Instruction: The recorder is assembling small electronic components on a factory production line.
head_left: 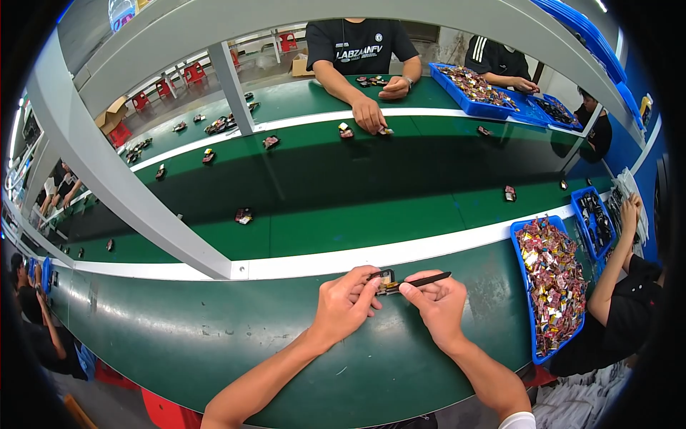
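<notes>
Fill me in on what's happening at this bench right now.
A person's left hand pinches a small dark part on the green bench, while the right hand holds a thin black tool to it. A blue tray of small mixed pieces sits to the right. More small parts lie on the green belt beyond, where another person's hands work opposite.

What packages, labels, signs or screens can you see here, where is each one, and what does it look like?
Cardboard box: far left behind the belt, brown, open flaps.
Second cardboard box: far side, beside a seated person's arm, brown.
Lit sign: top left, pale glowing, rounded.
Blue tray: right of the right hand, rectangular, full of small red and gold pieces.
No screens seen.
</notes>
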Available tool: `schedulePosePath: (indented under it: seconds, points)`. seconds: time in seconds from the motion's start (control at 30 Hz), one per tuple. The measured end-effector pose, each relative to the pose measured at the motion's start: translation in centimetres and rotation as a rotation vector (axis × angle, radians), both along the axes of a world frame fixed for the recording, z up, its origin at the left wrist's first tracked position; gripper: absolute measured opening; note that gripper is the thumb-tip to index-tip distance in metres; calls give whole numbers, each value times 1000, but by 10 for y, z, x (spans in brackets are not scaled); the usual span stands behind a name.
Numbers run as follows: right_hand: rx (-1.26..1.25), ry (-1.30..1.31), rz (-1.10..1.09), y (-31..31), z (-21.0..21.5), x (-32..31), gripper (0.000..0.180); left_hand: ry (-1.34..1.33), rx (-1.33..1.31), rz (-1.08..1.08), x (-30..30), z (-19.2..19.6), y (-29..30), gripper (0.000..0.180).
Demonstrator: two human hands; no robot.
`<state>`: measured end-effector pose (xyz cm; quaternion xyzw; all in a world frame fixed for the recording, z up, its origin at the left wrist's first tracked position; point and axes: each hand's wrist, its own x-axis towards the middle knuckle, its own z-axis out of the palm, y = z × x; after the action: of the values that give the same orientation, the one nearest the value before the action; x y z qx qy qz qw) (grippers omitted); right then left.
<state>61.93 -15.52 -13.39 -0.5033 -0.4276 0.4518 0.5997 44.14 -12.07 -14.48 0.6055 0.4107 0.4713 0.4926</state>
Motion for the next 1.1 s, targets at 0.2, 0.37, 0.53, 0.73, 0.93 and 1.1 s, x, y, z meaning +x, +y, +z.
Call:
schedulePosePath:
  seconds: [0.2, 0.37, 0.53, 0.73, 0.93, 1.1]
  points:
    - [-80, 69, 51, 1, 6, 0, 12, -12, 18, -15, -3, 2, -2, 18]
    - [-113, 63, 63, 1, 8, 3, 11, -25, 28, -40, -1, 1, 0, 18]
    - [-184, 72, 98, 1, 12, 4, 12, -17, 37, -36, -3, 2, -1, 19]
    - [-13, 69, 56, 0, -1, 2, 9, -231, -271, -193, -10, -2, 8, 25]
    - [135, -98, 68, -2, -6, 5, 12, -284, -317, -297, -16, -3, 14, 28]
    - [204, -182, 44, -2, -6, 1, 11, -279, -317, -302, -20, -1, 12, 28]
